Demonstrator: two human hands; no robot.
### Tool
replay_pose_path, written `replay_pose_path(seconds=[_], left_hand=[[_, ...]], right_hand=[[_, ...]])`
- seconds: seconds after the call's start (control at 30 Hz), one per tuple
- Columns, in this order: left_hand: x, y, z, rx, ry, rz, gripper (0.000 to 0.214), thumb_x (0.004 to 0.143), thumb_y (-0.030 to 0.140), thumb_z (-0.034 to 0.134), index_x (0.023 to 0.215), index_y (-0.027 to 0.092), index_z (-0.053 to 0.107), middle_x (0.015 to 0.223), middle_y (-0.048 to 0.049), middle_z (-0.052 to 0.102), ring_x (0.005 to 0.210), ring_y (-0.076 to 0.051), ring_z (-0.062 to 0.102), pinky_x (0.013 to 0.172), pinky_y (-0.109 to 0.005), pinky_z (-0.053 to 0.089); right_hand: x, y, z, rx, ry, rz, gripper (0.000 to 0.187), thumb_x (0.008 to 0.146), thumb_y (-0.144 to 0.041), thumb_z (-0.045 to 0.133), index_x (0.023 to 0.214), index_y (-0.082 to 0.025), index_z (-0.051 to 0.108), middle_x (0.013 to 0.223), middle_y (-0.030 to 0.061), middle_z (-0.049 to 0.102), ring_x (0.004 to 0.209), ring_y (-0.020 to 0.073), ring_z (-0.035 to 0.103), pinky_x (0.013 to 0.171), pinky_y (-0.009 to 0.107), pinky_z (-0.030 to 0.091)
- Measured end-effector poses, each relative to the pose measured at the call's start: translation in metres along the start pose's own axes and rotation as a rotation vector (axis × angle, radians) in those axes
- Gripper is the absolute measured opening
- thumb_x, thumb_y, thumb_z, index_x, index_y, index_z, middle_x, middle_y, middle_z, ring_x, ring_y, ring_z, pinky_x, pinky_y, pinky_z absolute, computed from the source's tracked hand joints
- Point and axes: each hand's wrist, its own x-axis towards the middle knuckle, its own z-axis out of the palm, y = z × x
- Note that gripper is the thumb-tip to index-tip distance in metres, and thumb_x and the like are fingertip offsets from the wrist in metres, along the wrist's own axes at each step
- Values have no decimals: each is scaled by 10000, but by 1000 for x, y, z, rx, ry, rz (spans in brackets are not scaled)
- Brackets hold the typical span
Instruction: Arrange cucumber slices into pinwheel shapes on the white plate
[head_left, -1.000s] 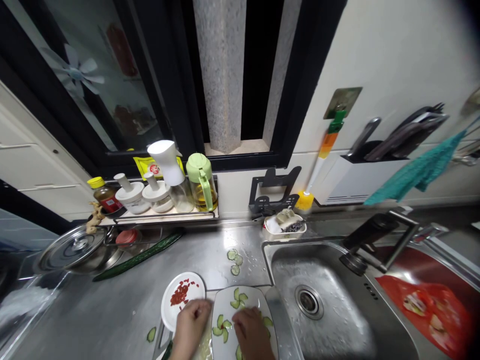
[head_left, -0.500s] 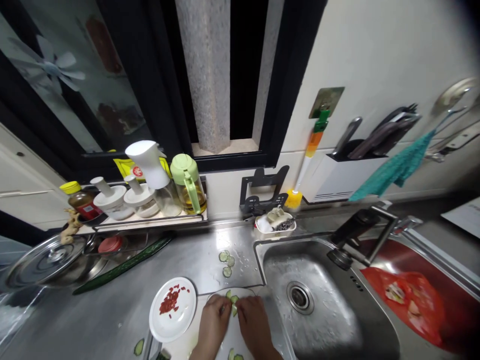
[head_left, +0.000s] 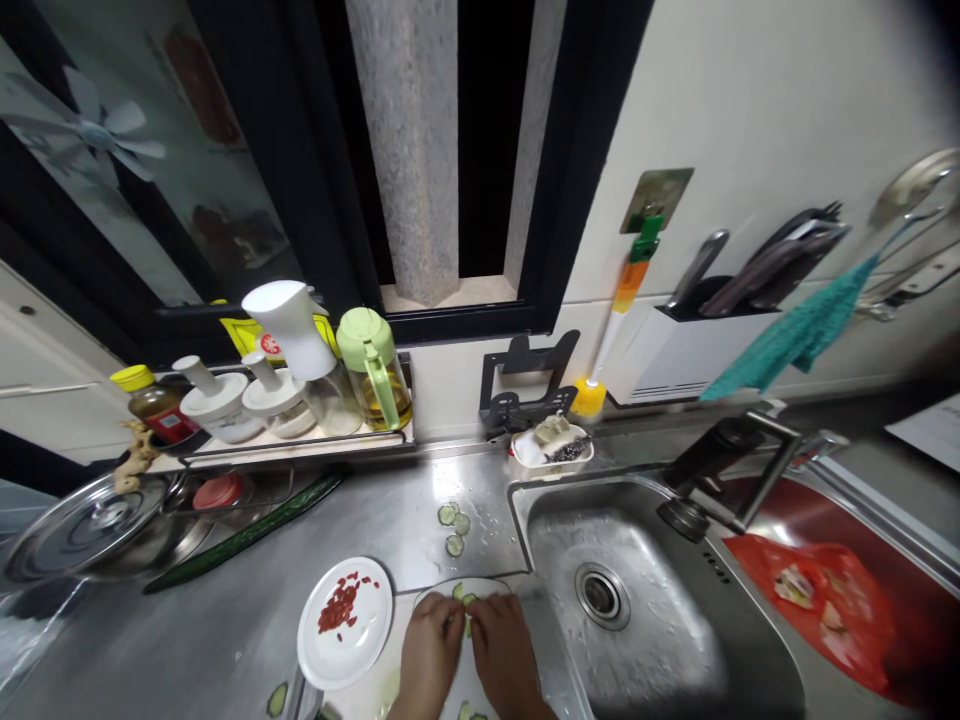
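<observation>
Both of my hands meet over a white oval plate point(head_left: 491, 586) at the bottom middle. My left hand point(head_left: 429, 650) and my right hand point(head_left: 504, 648) have their fingertips pinched together on thin green cucumber slices point(head_left: 463, 600) at the plate's far end. More slices lie at the plate's near end point(head_left: 466, 711). A round white plate point(head_left: 346, 622) with chopped red bits sits just left of my left hand.
Three loose cucumber slices point(head_left: 452, 527) lie on the steel counter beyond the plate, one more at the bottom left. A long cucumber point(head_left: 244, 533) lies left. The sink point(head_left: 630, 600) and tap point(head_left: 724, 470) are right. Bottles fill a shelf; a pot lid point(head_left: 79, 527) rests far left.
A second ago my hands lay apart lower on the oval plate. They moved up and together at its far end, and have stayed pinched there over the last half second.
</observation>
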Motion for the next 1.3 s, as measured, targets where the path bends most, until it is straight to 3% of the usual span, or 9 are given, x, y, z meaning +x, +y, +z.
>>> replay_pose_path(seconds=[0.57, 1.3], left_hand=[[-1, -3, -1, 35, -22, 29, 237, 843, 192, 481, 876, 201, 715, 845, -66, 683, 834, -173, 632, 800, -303, 497], [0, -3, -3, 75, -34, 23, 248, 838, 172, 473, 856, 202, 718, 827, -62, 681, 826, -173, 630, 796, -305, 497]], right_hand=[[3, 2, 6, -22, 38, 16, 282, 841, -90, 429, 866, -208, 684, 902, 49, 669, 933, 224, 520, 903, 349, 346], [4, 8, 4, 18, 35, 1, 289, 860, -135, 398, 874, -193, 680, 892, 62, 672, 926, 234, 529, 876, 360, 365]])
